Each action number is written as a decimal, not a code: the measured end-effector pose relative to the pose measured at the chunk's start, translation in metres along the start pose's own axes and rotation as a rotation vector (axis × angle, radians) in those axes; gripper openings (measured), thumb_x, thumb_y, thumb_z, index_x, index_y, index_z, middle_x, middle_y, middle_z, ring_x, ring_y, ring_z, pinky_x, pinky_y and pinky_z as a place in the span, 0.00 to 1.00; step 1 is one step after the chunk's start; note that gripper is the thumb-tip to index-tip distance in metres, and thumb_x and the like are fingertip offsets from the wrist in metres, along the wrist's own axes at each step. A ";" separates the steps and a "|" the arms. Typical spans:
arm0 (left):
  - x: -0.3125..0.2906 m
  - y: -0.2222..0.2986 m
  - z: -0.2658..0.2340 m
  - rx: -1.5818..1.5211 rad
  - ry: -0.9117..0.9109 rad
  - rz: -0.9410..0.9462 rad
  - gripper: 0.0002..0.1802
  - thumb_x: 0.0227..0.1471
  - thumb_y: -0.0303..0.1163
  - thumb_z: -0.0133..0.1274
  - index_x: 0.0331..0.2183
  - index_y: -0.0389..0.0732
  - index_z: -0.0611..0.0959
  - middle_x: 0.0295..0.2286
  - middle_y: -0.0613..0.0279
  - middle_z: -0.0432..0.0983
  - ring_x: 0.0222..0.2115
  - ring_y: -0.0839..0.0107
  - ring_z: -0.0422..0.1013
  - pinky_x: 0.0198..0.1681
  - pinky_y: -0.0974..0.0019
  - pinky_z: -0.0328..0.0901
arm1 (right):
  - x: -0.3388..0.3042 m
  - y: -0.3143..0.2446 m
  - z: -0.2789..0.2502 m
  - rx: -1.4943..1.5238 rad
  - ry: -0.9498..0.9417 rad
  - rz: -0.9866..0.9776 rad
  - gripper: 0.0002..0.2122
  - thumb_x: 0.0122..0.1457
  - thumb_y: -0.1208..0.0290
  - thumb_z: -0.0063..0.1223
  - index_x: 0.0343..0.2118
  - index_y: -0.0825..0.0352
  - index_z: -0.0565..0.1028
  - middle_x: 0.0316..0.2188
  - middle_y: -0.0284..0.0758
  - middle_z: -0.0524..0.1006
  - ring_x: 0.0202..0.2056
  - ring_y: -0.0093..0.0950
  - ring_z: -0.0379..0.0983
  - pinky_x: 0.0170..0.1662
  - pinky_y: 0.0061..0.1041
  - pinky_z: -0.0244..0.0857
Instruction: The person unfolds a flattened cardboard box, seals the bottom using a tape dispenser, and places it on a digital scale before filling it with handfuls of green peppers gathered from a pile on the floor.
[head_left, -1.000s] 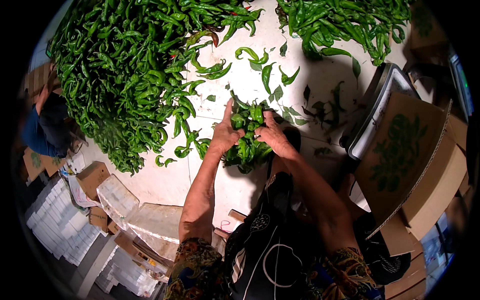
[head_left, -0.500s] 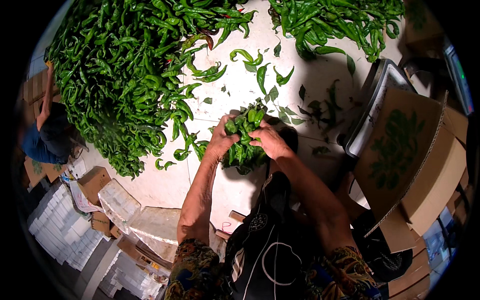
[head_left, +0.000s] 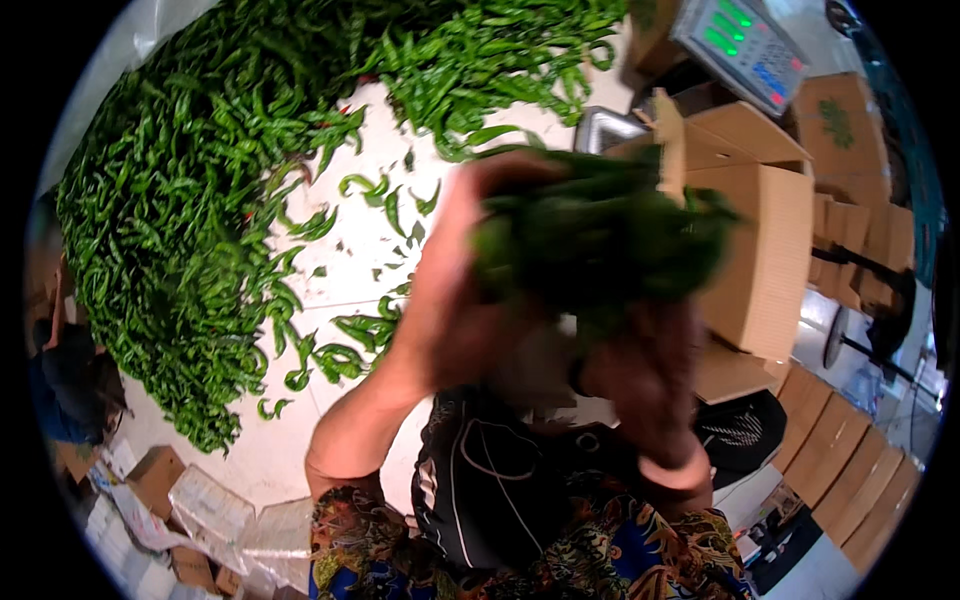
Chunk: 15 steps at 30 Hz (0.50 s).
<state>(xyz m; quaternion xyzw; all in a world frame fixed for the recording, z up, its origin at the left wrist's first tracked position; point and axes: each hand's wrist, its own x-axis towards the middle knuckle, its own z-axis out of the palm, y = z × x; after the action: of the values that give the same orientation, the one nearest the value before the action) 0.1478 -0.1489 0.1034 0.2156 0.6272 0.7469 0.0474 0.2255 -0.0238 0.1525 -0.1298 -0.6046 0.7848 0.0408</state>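
Observation:
A thick bunch of green chili peppers (head_left: 600, 235), smeared by motion, is held high between my two hands. My left hand (head_left: 462, 265) grips its left side. From below and to the right, my right hand (head_left: 645, 365) supports it, dark and blurred, with its fingers mostly hidden. Just right of the bunch stands an open cardboard box (head_left: 755, 245), partly covered by the peppers. A big heap of green peppers (head_left: 180, 210) spreads over the pale floor on the left, and a smaller pepper heap (head_left: 490, 60) lies at the far middle.
Loose peppers (head_left: 345, 360) and leaf bits lie on the tiled floor (head_left: 335, 275). Behind the box is a scale display (head_left: 735, 45) with lit digits. Stacked cartons (head_left: 840, 450) line the right side. Another person (head_left: 65, 380) is beside the heap at far left; foam boxes (head_left: 215, 510) stand lower left.
My hands have lifted the bunch of peppers off the floor and carried it right, up to the box. The view has swung right, bringing the box's opening and the scale display further in.

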 end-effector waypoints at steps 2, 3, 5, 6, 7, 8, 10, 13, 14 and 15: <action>0.026 0.016 0.041 -0.511 -0.142 -0.084 0.28 0.44 0.18 0.56 0.48 0.39 0.67 0.40 0.59 0.70 0.41 0.72 0.70 0.45 0.68 0.68 | -0.009 -0.036 -0.028 -0.081 0.175 -0.039 0.28 0.60 0.74 0.45 0.63 0.68 0.54 0.59 0.39 0.61 0.59 0.31 0.59 0.62 0.30 0.52; 0.038 0.022 0.063 -0.617 -0.223 -0.149 0.24 0.44 0.20 0.55 0.44 0.38 0.68 0.36 0.63 0.70 0.37 0.74 0.70 0.40 0.67 0.68 | -0.005 -0.058 -0.048 -0.377 0.262 -0.038 0.28 0.60 0.73 0.46 0.63 0.68 0.54 0.59 0.39 0.62 0.60 0.32 0.59 0.62 0.29 0.52; 0.059 -0.001 0.107 -0.293 -0.392 -0.029 0.27 0.44 0.31 0.56 0.47 0.39 0.67 0.37 0.55 0.71 0.39 0.68 0.70 0.41 0.66 0.66 | -0.004 -0.073 -0.094 -0.604 0.336 -0.070 0.28 0.59 0.73 0.48 0.62 0.68 0.56 0.59 0.39 0.62 0.60 0.33 0.59 0.61 0.29 0.52; 0.069 0.011 0.108 -0.031 -0.604 -0.284 0.33 0.42 0.32 0.56 0.51 0.39 0.64 0.39 0.48 0.71 0.41 0.57 0.71 0.44 0.60 0.66 | -0.003 -0.071 -0.121 -0.700 0.343 -0.014 0.27 0.59 0.71 0.48 0.61 0.69 0.57 0.59 0.40 0.64 0.59 0.34 0.60 0.60 0.30 0.53; 0.064 -0.011 0.131 0.194 -0.601 -0.116 0.39 0.42 0.33 0.57 0.55 0.39 0.60 0.39 0.43 0.71 0.41 0.47 0.71 0.45 0.52 0.65 | -0.001 -0.064 -0.146 -0.788 0.332 0.036 0.26 0.60 0.69 0.49 0.61 0.69 0.59 0.58 0.42 0.65 0.58 0.36 0.62 0.59 0.30 0.54; 0.061 -0.025 0.143 0.296 -0.715 -0.093 0.43 0.42 0.34 0.58 0.58 0.40 0.57 0.38 0.41 0.72 0.41 0.44 0.71 0.45 0.49 0.65 | -0.006 -0.059 -0.186 -1.200 0.280 0.040 0.25 0.60 0.67 0.49 0.60 0.70 0.60 0.57 0.44 0.66 0.57 0.38 0.63 0.58 0.31 0.55; 0.047 -0.022 0.136 0.477 -0.744 0.084 0.38 0.43 0.30 0.58 0.57 0.40 0.63 0.36 0.43 0.73 0.37 0.44 0.72 0.42 0.51 0.67 | -0.029 -0.062 -0.203 -1.755 0.169 -0.013 0.22 0.62 0.68 0.48 0.57 0.70 0.63 0.52 0.50 0.68 0.53 0.50 0.65 0.54 0.34 0.60; 0.019 -0.022 0.065 0.006 -0.470 0.061 0.30 0.45 0.24 0.57 0.52 0.36 0.71 0.35 0.47 0.76 0.34 0.58 0.76 0.38 0.60 0.70 | -0.048 -0.065 -0.144 -1.270 0.388 0.039 0.17 0.60 0.74 0.49 0.52 0.70 0.70 0.49 0.44 0.74 0.48 0.34 0.72 0.49 0.28 0.65; -0.002 -0.022 0.025 0.013 -0.327 -0.151 0.30 0.46 0.26 0.56 0.53 0.37 0.70 0.38 0.51 0.75 0.36 0.63 0.75 0.41 0.63 0.69 | -0.059 -0.064 -0.119 -1.207 0.328 0.000 0.16 0.59 0.76 0.49 0.51 0.70 0.71 0.47 0.44 0.74 0.47 0.31 0.72 0.48 0.27 0.66; -0.024 -0.021 -0.016 -0.013 -0.149 -0.377 0.30 0.48 0.27 0.55 0.54 0.38 0.69 0.41 0.54 0.75 0.39 0.67 0.74 0.43 0.66 0.68 | -0.069 -0.060 -0.101 -1.141 0.270 -0.036 0.16 0.58 0.77 0.48 0.50 0.71 0.72 0.46 0.44 0.75 0.46 0.28 0.72 0.47 0.25 0.66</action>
<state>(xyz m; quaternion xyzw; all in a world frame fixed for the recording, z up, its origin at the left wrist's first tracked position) 0.1593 -0.1669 0.0751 0.1489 0.6464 0.7107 0.2341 0.3121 0.0712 0.1973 -0.2197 -0.9231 0.3108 0.0544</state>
